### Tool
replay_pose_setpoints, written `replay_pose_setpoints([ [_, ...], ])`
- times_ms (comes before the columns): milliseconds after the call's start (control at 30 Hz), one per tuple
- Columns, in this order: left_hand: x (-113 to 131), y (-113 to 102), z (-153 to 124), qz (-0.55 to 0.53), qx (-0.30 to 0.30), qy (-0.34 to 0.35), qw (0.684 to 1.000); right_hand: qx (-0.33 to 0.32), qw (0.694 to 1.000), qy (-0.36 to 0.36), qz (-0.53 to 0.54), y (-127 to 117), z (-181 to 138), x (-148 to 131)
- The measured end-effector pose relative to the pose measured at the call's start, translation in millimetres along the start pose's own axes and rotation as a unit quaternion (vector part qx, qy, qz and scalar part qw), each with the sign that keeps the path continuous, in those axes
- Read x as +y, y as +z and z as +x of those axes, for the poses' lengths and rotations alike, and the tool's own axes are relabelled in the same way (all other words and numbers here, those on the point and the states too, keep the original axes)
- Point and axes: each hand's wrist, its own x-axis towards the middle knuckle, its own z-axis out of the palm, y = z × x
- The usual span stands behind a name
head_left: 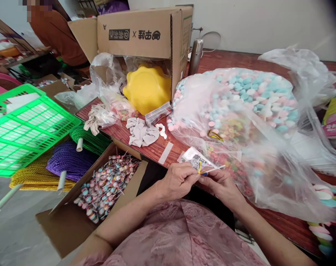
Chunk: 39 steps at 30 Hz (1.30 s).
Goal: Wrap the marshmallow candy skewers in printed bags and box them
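Note:
My left hand (180,181) and my right hand (225,186) meet over the table's front edge, fingertips pinched close together. A thin white stick (218,169) pokes out above my right fingers. Around its lower end, between both hands, is a shiny gold twist tie (199,168), with a bit of blue beside it. Fingers hide the rest of the stick. Just behind them lies a white label with printed codes (197,158). A small bundle of gold ties (215,135) rests on a clear plastic bag (270,147) with ring-shaped gummies (231,127) and pastel marshmallows (263,92).
An open carton of candy sticks (107,184) stands at my left, beside purple cords (71,159) and a green basket (32,129). On the table are a big cardboard box (140,33), a yellow scalloped container (147,88), a grey cloth (143,132) and a steel flask (195,57). Another person (57,37) sits behind.

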Motion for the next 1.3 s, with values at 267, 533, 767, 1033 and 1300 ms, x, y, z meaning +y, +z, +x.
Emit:
replay_pose_setpoints([
  [267,-4.4,-2.9,-8.7,-0.345,-0.153,-0.307,0.873,-0.050,0.818,-0.420,-0.389,-11.8,-10.6,-14.1],
  [533,-15.2,4.4,-19.0,-0.493,-0.299,-0.379,0.724,-0.153,0.718,-0.559,-0.386,-17.0,-23.9,-18.3],
  [767,-27.6,-6.6,-5.4,-0.390,-0.455,-0.318,0.735,-0.193,0.667,-0.567,-0.443,-10.5,-20.5,-37.1],
  [1033,23.7,-54.9,24.9,0.205,-0.346,-0.021,0.915,-0.178,0.576,-0.488,-0.631,-4.6,-9.6,-47.8],
  [1300,32.5,-9.2,-2.8,0.297,-0.023,0.177,0.938,0.073,0.927,-0.203,-0.308,-14.1,13.1,-61.2],
])
